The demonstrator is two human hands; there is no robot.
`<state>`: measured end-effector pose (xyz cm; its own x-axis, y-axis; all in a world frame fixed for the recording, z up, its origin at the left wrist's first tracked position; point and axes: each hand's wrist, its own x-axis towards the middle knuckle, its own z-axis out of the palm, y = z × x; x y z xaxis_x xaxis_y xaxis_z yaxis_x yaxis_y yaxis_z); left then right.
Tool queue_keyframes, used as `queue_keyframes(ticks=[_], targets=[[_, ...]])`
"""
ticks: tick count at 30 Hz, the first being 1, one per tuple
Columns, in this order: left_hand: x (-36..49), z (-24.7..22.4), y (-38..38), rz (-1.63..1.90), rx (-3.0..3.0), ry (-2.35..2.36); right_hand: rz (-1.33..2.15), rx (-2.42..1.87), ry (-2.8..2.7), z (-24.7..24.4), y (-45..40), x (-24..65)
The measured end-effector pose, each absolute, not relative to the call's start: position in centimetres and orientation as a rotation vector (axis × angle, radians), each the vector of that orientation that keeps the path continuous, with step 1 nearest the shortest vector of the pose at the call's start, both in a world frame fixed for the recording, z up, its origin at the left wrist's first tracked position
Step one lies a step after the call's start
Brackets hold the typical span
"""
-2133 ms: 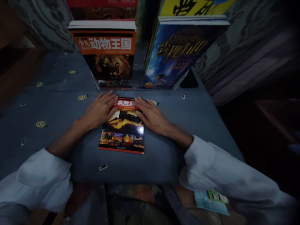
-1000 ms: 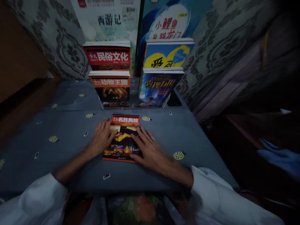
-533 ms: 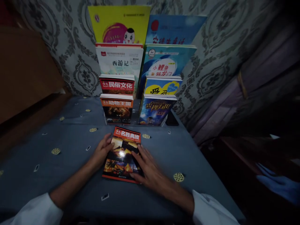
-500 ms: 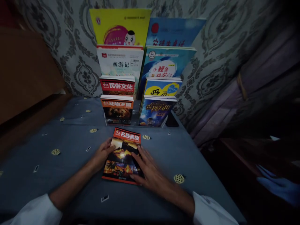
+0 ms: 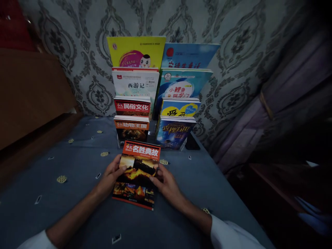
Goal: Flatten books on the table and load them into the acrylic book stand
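A thin book (image 5: 138, 169) with an orange-red title band, a wall-and-sunset photo and a row of small pictures is held in front of me, its far edge tilted up. My left hand (image 5: 112, 175) grips its left edge, thumb on the cover. On the right edge, my right hand (image 5: 166, 183) is closed the same way, its thumb resting on the cover. Just beyond the book's top edge stand a lion-cover book (image 5: 132, 131) and a dark blue book (image 5: 173, 134), in the front row of a tiered stand.
Behind them rise a red-band book (image 5: 132, 106), a white book (image 5: 136, 83), a yellow book (image 5: 136, 50), and several blue ones. A black flat object (image 5: 193, 142) lies right of the stand. The patterned blue tablecloth (image 5: 77, 193) reaches a brown box-like surface (image 5: 33, 93) at left.
The book's far edge has come up off the table. My right hand has gone from lying spread over the cover to gripping the right edge. The view has tipped upward.
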<state>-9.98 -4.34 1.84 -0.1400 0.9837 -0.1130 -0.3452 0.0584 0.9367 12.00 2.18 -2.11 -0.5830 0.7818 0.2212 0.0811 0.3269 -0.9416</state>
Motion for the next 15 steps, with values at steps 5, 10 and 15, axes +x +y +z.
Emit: queue_keyframes(ticks=[5,10,15], targets=[[-10.8,2.4,-3.3,1.593,1.08,1.211,0.767,-0.803,-2.088,0.6,2.5,11.2],[-11.2,1.3,-3.2,1.686,1.328,1.381,0.383,-0.702,-2.199,0.3,3.4,10.8],[-11.5,0.4,-3.4,1.612,1.488,1.446,0.298,-0.639,-2.166,-1.2,3.9,10.5]])
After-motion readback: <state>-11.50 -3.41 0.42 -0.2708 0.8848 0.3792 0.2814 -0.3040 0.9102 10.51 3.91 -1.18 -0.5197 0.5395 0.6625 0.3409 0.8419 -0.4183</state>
